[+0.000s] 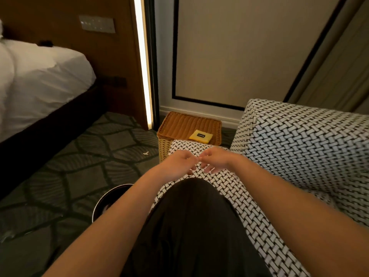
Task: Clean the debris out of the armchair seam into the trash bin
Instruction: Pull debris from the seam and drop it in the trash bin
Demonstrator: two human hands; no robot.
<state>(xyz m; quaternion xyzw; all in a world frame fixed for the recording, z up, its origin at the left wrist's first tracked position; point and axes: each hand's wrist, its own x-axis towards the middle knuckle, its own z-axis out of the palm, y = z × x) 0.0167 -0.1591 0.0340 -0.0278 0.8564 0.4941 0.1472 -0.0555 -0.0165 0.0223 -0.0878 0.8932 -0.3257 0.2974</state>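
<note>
The armchair (295,148), covered in a black-and-white woven fabric, fills the frame from 3 to 5 o'clock. Its padding looks soft, so a seam should spread open under a pressing finger. No seam shows plainly here.

The patterned carpet (83,160) runs from 7 to 10 o'clock, with a bed (40,76) beyond it.

The round dark trash bin (111,198) stands on the carpet at 7 o'clock of the hands, close against the chair and partly hidden by the left forearm. A wicker basket (187,124) sits at 12 o'clock with a yellow packet (200,136) on it.

The left hand (183,162) and right hand (214,159) meet over the chair's near padded part. Their fingers are curled and the tips are almost touching. Whether either hand pinches anything is too small and blurred to tell.

Debris from a seam is likely to be light, loose and crumbly, so a fingertip pinch or a sweep into a cupped palm would suit it. It would need carrying low, since bits drop easily. One white scrap (145,153) lies on the carpet at 9 o'clock.
</note>
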